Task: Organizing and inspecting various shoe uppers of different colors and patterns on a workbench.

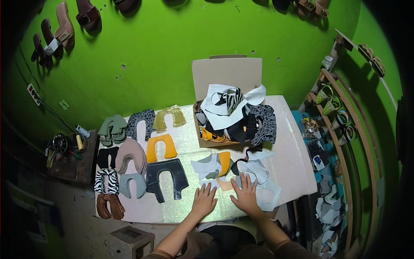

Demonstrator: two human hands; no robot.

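Note:
My left hand [204, 200] lies flat at the table's near edge, fingers spread, its tips by a loose heap of light grey and yellow scraps [224, 163]. My right hand [245, 193] is also spread, its fingertips on or just beside pale grey offcuts [253, 169]; contact is hard to tell. Neither holds anything. To the left lie stacks of U-shaped cut pieces: dark grey [167, 172], yellow [161, 147], pinkish [130, 156], light grey [133, 185], zebra-striped [106, 180], brown [110, 206] and gold [170, 118].
An open cardboard box [227, 71] overflowing with white, black and patterned scraps stands at the back of the white table [297, 172]. A wooden rack [340, 151] with sandals rises at the right. A sewing machine wheel [60, 143] is at the left, a stool [129, 237] below.

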